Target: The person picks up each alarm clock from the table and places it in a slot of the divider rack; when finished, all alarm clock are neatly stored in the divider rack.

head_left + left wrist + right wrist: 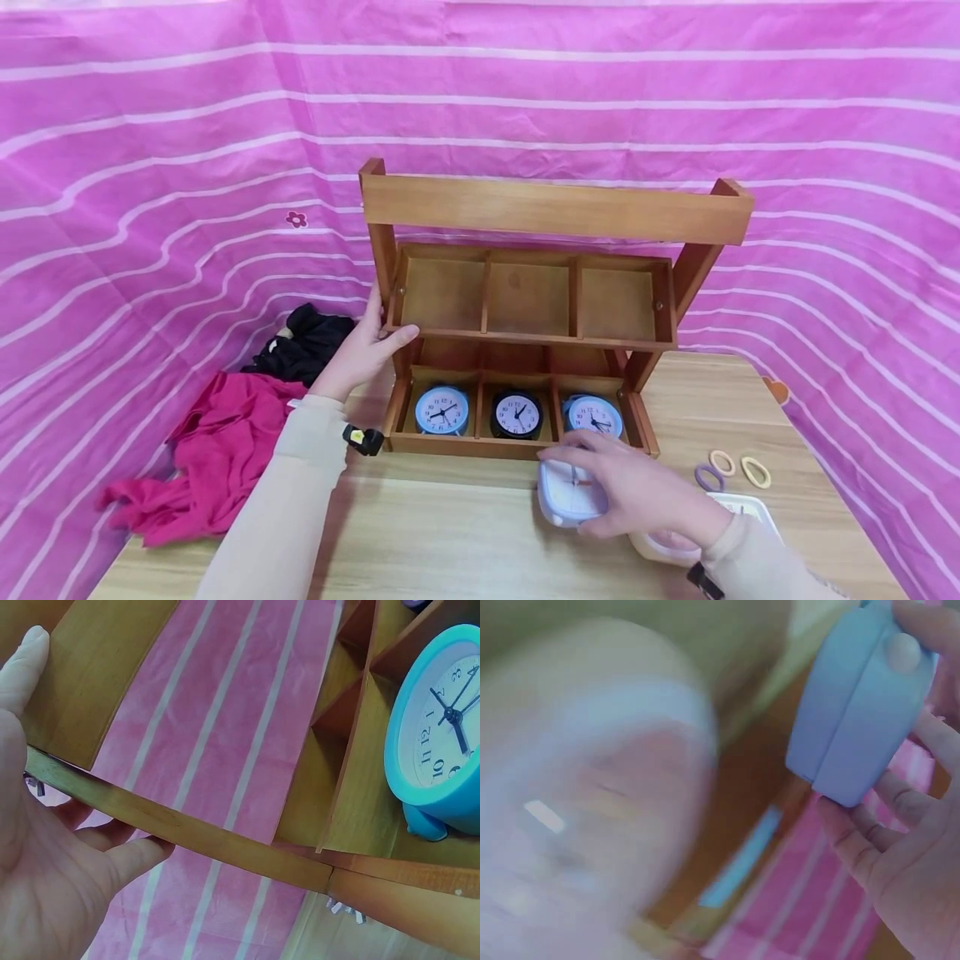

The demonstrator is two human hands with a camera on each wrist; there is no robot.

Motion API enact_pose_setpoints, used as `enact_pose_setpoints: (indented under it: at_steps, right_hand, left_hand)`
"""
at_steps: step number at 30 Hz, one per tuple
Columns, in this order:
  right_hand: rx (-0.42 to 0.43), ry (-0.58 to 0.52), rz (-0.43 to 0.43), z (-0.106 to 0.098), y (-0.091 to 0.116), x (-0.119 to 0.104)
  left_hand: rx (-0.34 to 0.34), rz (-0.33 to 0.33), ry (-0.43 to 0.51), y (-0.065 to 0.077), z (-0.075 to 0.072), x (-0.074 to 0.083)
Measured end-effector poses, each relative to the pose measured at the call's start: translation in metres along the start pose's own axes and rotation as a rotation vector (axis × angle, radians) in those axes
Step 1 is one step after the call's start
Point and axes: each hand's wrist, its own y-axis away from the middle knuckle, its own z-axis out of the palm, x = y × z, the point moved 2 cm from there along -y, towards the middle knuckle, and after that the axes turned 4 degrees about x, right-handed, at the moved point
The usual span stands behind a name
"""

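A wooden two-tier shelf (525,337) with divided compartments stands on the table. My left hand (367,346) grips its left side, thumb in front and fingers behind the side board (202,829). In the lower tier sit a blue round alarm clock (442,411) at left, a black one (516,415) in the middle and another blue one (593,416) at right. My right hand (626,483) holds a pale blue, rounded-square alarm clock (572,493) just in front of the lower right compartment. The wrist view shows that clock's side (855,712) between thumb and fingers.
At right, a white clock (750,507) and a cream rounded item (663,547) lie partly hidden under my right forearm. Beyond them are a purple hair tie (708,477) and two pale ones. Red cloth (232,450) and black cloth (303,346) lie at left.
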Motion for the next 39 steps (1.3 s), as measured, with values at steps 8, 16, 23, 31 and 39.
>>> enact_pose_setpoints:
  at_steps: [8,16,23,31,39]
  right_hand:
    - [0.1,0.029,-0.087,-0.066,-0.059,-0.025]
    - [0.169,-0.005,-0.164,-0.119,-0.156,-0.038]
    - [0.168,0.067,-0.171,-0.107,-0.222,-0.045]
    - [0.117,0.208,-0.129,-0.097,-0.267,-0.05]
    - [0.097,0.181,-0.083,-0.089,-0.271,-0.035]
  left_hand:
    - [-0.012,-0.046,-0.024,0.003,0.003,-0.005]
    - [0.013,-0.046,-0.001,0.006,-0.002,-0.005]
    - [0.003,-0.059,0.014,0.007,-0.003,-0.006]
    - [0.009,-0.061,0.005,0.002,-0.005,-0.001]
    - [-0.011,-0.017,0.033,-0.003,-0.001,-0.001]
